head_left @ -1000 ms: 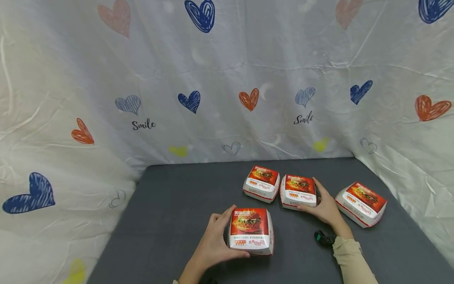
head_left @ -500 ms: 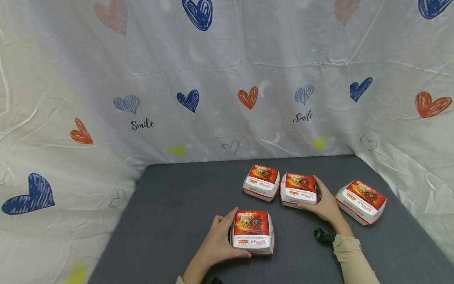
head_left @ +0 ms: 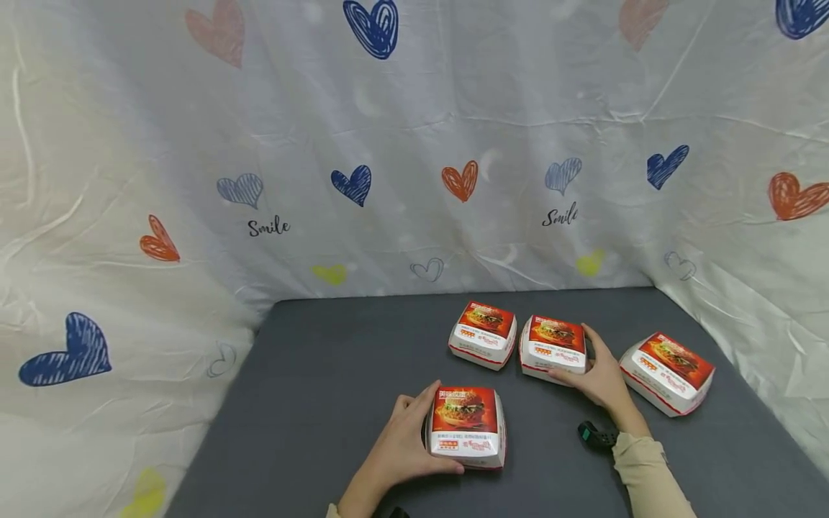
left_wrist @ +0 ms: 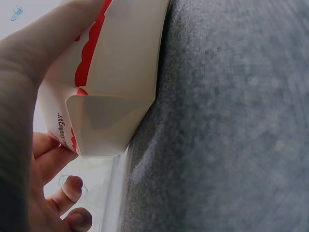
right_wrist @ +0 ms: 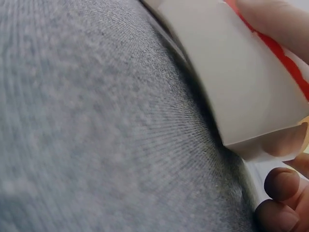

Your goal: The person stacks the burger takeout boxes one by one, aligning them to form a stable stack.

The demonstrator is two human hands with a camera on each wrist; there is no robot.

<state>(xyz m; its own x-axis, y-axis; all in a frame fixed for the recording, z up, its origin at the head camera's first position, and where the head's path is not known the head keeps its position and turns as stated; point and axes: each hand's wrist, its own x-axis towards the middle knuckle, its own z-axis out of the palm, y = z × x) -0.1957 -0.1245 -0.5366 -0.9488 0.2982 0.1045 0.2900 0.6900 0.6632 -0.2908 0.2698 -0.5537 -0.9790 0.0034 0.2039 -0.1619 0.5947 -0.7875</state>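
My left hand [head_left: 404, 440] grips a red and white burger box [head_left: 465, 426] near the front of the table. Its thumb lies along the near side, and fingers reach round the far side. In the left wrist view, that box [left_wrist: 123, 63] rests on the table, with some fingers [left_wrist: 67, 193] free of it. Farther right, my right hand [head_left: 599, 374] holds a second burger box [head_left: 553, 342] by its right end, thumb in front. The right wrist view shows the box's white side [right_wrist: 236, 72] low against the table and curled fingertips [right_wrist: 282, 183] beyond its corner.
Another burger box [head_left: 483, 334] stands just left of the one in my right hand, with a narrow gap. A further one [head_left: 669, 373] sits at an angle to the right of that hand. Behind the dark grey table [head_left: 337, 360] hangs a heart-print curtain [head_left: 388, 237].
With my left hand, the near box has shifted slightly right and toward me. My right hand keeps its hold at nearly the same place. The head view has swayed a little.
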